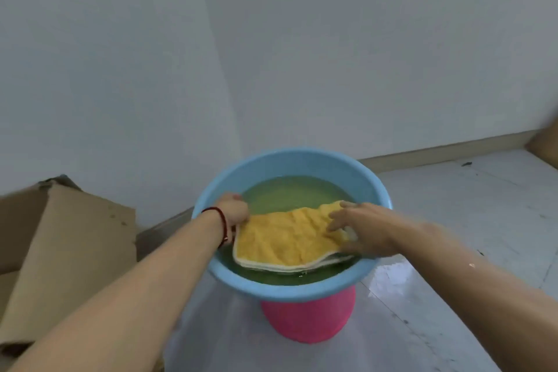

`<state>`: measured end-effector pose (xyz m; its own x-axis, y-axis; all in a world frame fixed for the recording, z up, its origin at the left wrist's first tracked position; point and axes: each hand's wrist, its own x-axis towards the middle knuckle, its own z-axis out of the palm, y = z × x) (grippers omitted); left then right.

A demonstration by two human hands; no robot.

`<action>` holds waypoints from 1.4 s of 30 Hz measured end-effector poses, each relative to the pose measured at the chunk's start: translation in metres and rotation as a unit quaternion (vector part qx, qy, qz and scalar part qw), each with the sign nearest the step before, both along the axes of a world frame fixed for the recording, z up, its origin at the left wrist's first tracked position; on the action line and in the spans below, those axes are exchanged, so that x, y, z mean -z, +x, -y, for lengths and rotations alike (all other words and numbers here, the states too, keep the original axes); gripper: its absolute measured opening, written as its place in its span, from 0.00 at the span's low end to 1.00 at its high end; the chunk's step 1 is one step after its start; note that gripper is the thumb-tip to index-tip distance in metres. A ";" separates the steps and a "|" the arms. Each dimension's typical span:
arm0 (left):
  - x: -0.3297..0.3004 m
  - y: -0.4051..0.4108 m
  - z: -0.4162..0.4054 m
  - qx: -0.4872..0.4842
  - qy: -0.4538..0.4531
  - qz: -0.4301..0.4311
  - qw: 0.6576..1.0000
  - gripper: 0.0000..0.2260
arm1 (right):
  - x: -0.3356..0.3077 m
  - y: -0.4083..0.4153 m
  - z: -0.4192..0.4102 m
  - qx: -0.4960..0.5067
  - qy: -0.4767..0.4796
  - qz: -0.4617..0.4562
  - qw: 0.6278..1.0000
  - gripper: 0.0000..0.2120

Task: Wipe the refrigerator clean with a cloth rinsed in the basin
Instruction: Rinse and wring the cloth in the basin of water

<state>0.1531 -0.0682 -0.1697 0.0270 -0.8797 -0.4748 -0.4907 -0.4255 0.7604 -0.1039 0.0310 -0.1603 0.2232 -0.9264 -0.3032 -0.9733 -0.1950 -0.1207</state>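
Observation:
A light blue basin holds greenish water. A yellow cloth with a white edge lies spread over the water, partly lifted. My left hand, with a red cord at the wrist, grips the cloth's left corner. My right hand holds the cloth's right end, fingers spread over it and thumb under the fold. The refrigerator is out of view.
The basin sits on a pink stool on a wet, glossy tiled floor. Cardboard boxes stand at the left against a white wall. A brown object shows at the right edge.

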 end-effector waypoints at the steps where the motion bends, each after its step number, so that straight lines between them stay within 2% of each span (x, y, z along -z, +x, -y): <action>1: 0.011 0.000 0.000 0.027 0.004 0.065 0.998 0.21 | -0.004 0.005 0.006 0.035 0.021 -0.012 0.999 0.18; 2: 0.016 -0.001 -0.003 0.049 -0.001 0.126 0.991 0.20 | -0.010 0.010 0.014 0.070 0.019 -0.008 0.997 0.17; 6: 0.022 -0.017 -0.013 0.093 -0.002 0.239 0.966 0.26 | -0.001 0.032 0.050 0.170 0.030 0.034 0.984 0.16; 8: 0.029 -0.030 -0.017 0.129 -0.011 0.299 0.945 0.27 | 0.024 0.047 0.058 0.206 0.073 0.051 0.975 0.23; 10: 0.042 -0.039 -0.014 0.142 0.017 0.293 0.945 0.31 | 0.051 0.058 0.062 0.243 0.114 0.053 0.962 0.32; 13: 0.063 -0.043 -0.009 0.178 0.040 0.309 0.933 0.37 | 0.062 0.057 0.071 0.290 0.119 0.003 0.950 0.36; 15: 0.065 -0.048 -0.010 0.188 0.058 0.317 0.928 0.38 | 0.063 0.058 0.074 0.319 0.110 -0.023 0.941 0.39; 17: 0.072 -0.055 -0.001 0.196 0.101 0.284 0.933 0.38 | 0.068 0.060 0.082 0.368 0.135 0.033 0.919 0.45; 19: 0.073 -0.060 0.011 0.194 0.099 0.220 0.951 0.37 | 0.073 0.062 0.095 0.430 0.151 0.140 0.879 0.48; 21: 0.067 -0.060 0.009 0.063 0.099 0.042 0.992 0.23 | 0.077 0.063 0.111 0.436 0.141 0.245 0.855 0.41; 22: 0.066 -0.064 0.008 -0.003 0.090 -0.033 0.995 0.18 | 0.078 0.067 0.116 0.409 0.152 0.301 0.848 0.31; 23: 0.069 -0.071 0.013 -0.064 0.082 -0.083 0.991 0.19 | 0.079 0.072 0.118 0.386 0.149 0.353 0.839 0.22; 24: 0.080 -0.076 0.023 -0.100 0.080 -0.114 0.985 0.21 | 0.081 0.078 0.117 0.364 0.152 0.396 0.829 0.21; 26: 0.142 -0.081 0.058 -0.162 0.055 -0.122 0.978 0.25 | 0.081 0.086 0.117 0.382 0.156 0.481 0.774 0.28; 27: 0.162 -0.084 0.075 -0.199 0.066 -0.130 0.969 0.24 | 0.081 0.086 0.117 0.395 0.163 0.496 0.755 0.29; 28: 0.160 -0.088 0.076 -0.205 0.074 -0.124 0.968 0.22 | 0.077 0.086 0.116 0.404 0.150 0.486 0.760 0.27; 29: 0.139 -0.086 0.062 -0.186 0.068 -0.110 0.974 0.19 | 0.076 0.085 0.116 0.402 0.129 0.459 0.782 0.24; 31: 0.067 -0.080 0.011 -0.118 0.022 -0.069 0.990 0.10 | 0.067 0.076 0.114 0.352 0.057 0.314 0.880 0.20; 32: 0.055 -0.075 0.004 -0.075 0.001 -0.028 0.997 0.07 | 0.063 0.072 0.112 0.320 0.009 0.233 0.918 0.20; 33: 0.052 -0.070 0.003 -0.027 -0.023 0.032 0.999 0.08 | 0.061 0.066 0.109 0.291 -0.022 0.168 0.941 0.19; 35: 0.051 -0.056 0.004 0.066 -0.049 0.158 0.984 0.16 | 0.061 0.058 0.109 0.245 -0.026 0.095 0.964 0.21; 37: 0.051 -0.045 0.005 0.159 -0.015 0.309 0.937 0.21 | 0.060 0.054 0.107 0.225 0.012 0.061 0.972 0.23; 38: 0.051 -0.042 0.006 0.191 0.018 0.338 0.921 0.22 | 0.062 0.052 0.107 0.223 0.029 0.049 0.973 0.22; 39: 0.051 -0.039 0.006 0.209 0.046 0.328 0.920 0.23 | 0.064 0.052 0.108 0.227 0.044 0.042 0.972 0.22; 40: 0.052 -0.040 0.007 0.209 0.070 0.284 0.933 0.23 | 0.065 0.053 0.108 0.244 0.062 0.046 0.967 0.26; 42: 0.061 -0.045 0.010 0.154 0.086 0.179 0.968 0.24 | 0.067 0.059 0.108 0.288 0.102 0.074 0.949 0.36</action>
